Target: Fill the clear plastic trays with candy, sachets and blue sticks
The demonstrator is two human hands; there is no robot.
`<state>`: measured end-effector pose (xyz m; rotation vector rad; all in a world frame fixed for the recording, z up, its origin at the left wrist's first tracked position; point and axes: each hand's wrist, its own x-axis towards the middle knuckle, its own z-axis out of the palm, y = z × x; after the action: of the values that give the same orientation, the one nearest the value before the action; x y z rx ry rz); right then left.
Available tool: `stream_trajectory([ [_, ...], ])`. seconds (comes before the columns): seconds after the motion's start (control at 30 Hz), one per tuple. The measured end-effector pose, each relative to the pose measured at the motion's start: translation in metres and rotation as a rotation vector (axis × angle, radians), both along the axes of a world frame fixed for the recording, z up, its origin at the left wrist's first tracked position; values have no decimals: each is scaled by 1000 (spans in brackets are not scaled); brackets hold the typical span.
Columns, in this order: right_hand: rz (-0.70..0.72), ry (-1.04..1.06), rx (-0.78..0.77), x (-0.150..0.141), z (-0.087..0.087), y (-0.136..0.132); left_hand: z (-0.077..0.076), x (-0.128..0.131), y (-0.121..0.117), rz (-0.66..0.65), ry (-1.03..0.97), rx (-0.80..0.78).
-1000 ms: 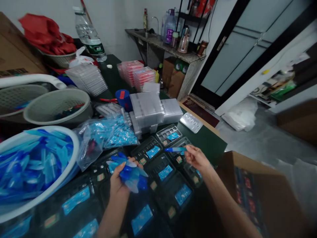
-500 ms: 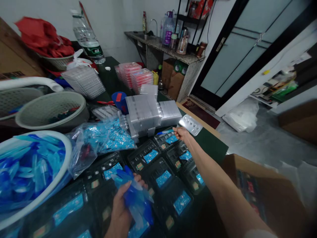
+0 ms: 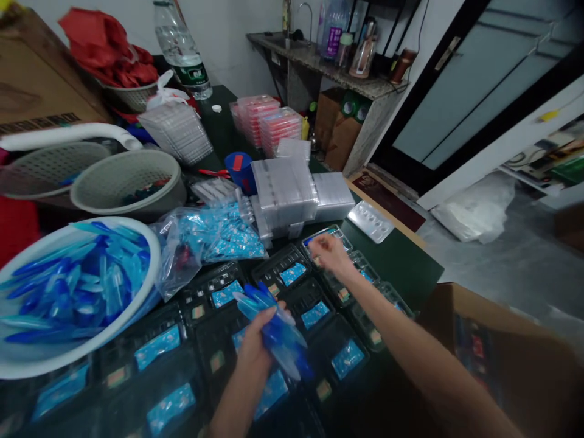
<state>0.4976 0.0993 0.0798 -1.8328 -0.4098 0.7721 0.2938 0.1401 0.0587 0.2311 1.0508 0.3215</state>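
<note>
- Left hand (image 3: 258, 353): closed around a bundle of blue plastic pieces (image 3: 276, 328).
- Right hand (image 3: 331, 254): fingers pinched narrow above a black tray (image 3: 341, 238); any hold on a blue sliver (image 3: 316, 238) cannot be told.
- Risk: pieces may be dropped if loosely gripped; the tray may be knocked by the fingers.

Above the black trays (image 3: 278, 263) the right hand (image 3: 329, 254) has room; stacked plastic boxes (image 3: 283, 193) block it farther forward.
</note>
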Motion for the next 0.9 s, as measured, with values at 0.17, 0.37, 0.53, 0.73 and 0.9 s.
stream_trajectory([
  [0.17,416,-189,-42,-84,3,-43,-7,9,-3,-20,23,33],
  [0.37,426,187,30,-84,-9,-75,-6,8,-8,-142,-33,8],
  [0.53,393,-223,-110,-7,-20,-127,-18,-4,-9,-118,-106,-13],
  [0.73,503,-353,-197,105,-43,-143,-30,-14,-14,-108,-141,-53],
  [0.9,554,-472,-293,129,-60,-111,-21,-10,-26,-108,-184,-59],
])
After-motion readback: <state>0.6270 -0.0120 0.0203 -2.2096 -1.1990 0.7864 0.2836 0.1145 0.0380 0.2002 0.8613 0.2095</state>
